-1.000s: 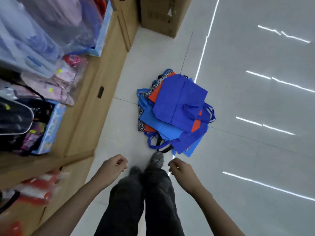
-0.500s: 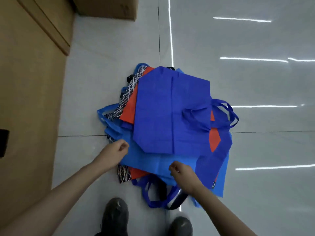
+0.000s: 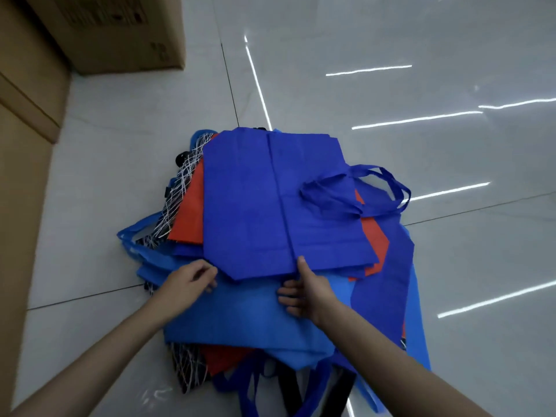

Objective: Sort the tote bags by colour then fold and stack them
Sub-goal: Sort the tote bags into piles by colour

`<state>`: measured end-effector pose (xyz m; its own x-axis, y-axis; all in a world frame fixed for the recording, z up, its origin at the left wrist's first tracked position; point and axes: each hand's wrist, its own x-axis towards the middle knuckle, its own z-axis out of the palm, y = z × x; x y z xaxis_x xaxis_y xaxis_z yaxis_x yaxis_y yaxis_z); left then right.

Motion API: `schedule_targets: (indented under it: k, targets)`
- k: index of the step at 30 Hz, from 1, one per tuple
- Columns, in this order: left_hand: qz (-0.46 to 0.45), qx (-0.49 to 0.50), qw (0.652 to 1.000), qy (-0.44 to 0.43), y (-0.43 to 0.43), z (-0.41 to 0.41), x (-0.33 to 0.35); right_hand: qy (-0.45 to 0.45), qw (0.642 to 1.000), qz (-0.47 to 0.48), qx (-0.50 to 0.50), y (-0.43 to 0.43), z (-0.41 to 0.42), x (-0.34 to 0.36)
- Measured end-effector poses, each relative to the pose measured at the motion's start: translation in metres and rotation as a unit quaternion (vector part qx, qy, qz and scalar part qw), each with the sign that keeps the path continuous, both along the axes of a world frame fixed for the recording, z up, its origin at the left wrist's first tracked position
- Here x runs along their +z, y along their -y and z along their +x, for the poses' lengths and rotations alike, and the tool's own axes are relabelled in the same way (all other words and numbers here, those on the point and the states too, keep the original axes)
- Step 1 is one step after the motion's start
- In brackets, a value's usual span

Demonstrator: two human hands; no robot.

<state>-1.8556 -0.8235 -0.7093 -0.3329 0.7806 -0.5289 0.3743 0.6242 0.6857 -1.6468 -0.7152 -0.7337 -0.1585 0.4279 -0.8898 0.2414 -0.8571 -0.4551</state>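
Observation:
A loose heap of tote bags lies on the floor. On top is a dark blue bag with its handles flung right. Under it are a lighter blue bag, orange-red bags and black bags with white line pattern. My right hand pinches the near edge of the dark blue bag, thumb on top and fingers beneath. My left hand is at the bag's near left corner with its fingers curled; whether it holds the cloth is unclear.
Brown cardboard boxes stand at the back left, and a cardboard wall runs down the left side. The pale glossy tile floor spreads to the right of the heap.
My view has dropped closer to the heap. Both hands have moved forward from the lighter blue bag to the near edge of the dark blue bag, and the right hand has taken hold of it.

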Motion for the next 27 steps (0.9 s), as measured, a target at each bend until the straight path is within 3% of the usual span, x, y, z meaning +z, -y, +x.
schedule_targets:
  k: [6,11,14,15,17,19,21,23,27]
  targets:
    - [0.039,-0.118,0.978,-0.166,-0.022,0.011,0.008,0.05,0.982,0.18,-0.009,-0.018,0.024,-0.008]
    - [0.109,-0.106,0.979,-0.134,-0.037,0.035,0.007,0.223,0.931,0.287,-0.028,-0.028,0.128,-0.016]
    - [0.149,-0.176,0.963,-0.138,-0.043,0.061,-0.002,0.294,0.902,0.309,-0.073,-0.034,0.193,-0.011]
    - [0.162,-0.211,0.953,-0.144,-0.047,0.067,-0.006,0.356,0.871,0.332,-0.067,-0.035,0.209,-0.012]
    - [0.169,-0.285,0.93,-0.161,-0.059,0.077,-0.017,0.452,0.776,0.44,-0.009,-0.032,0.22,-0.018]
    - [0.169,-0.331,0.907,-0.196,-0.071,0.087,-0.027,0.415,0.715,0.545,0.138,-0.018,0.202,-0.022]
    - [0.166,-0.349,0.892,-0.235,-0.079,0.098,-0.034,0.322,0.701,0.545,0.329,-0.004,0.167,-0.028]
    - [0.157,-0.378,0.874,-0.261,-0.086,0.11,-0.039,0.273,0.704,0.464,0.462,0.006,0.14,-0.036]
    - [0.093,-0.434,0.843,-0.304,-0.1,0.119,-0.054,0.329,0.742,0.375,0.447,-0.002,0.153,-0.067]
